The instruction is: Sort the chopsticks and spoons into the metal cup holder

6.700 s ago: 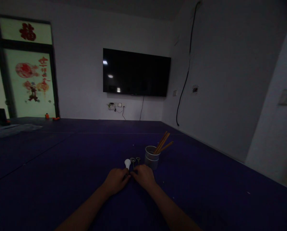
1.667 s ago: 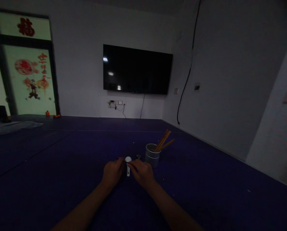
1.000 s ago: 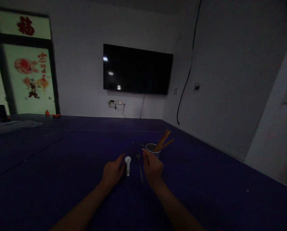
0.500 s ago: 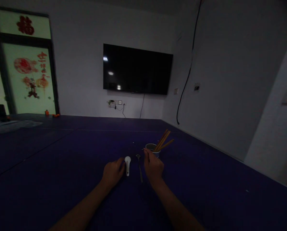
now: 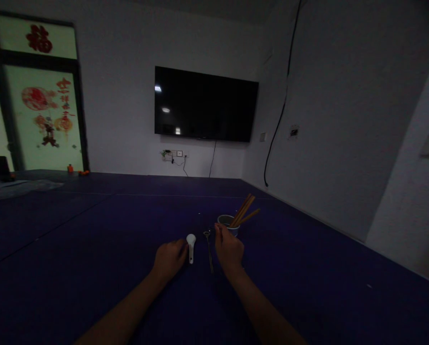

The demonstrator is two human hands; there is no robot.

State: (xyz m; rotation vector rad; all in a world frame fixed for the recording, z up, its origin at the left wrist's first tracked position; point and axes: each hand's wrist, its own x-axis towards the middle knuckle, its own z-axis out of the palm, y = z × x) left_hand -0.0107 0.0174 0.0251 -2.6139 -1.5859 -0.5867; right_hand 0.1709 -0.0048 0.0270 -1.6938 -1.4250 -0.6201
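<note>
My left hand rests on the dark purple mat with its fingers curled, just left of a white spoon that lies flat. A thin metal spoon lies to the right of the white one. My right hand is raised a little, its thumb and fingers pinched on what looks like a second small metal spoon. It holds this at the near rim of a grey cup. Several wooden chopsticks stand in the cup, leaning right.
The purple mat covers the whole floor up to white walls. A black TV hangs on the far wall, with a socket and cables below it. A glass door with red decorations is at the left. The room is dim.
Both hands were together over the spoons. My right hand has since lifted and moved right to the cup's rim, leaving one metal spoon and the white spoon on the mat. My left hand stayed.
</note>
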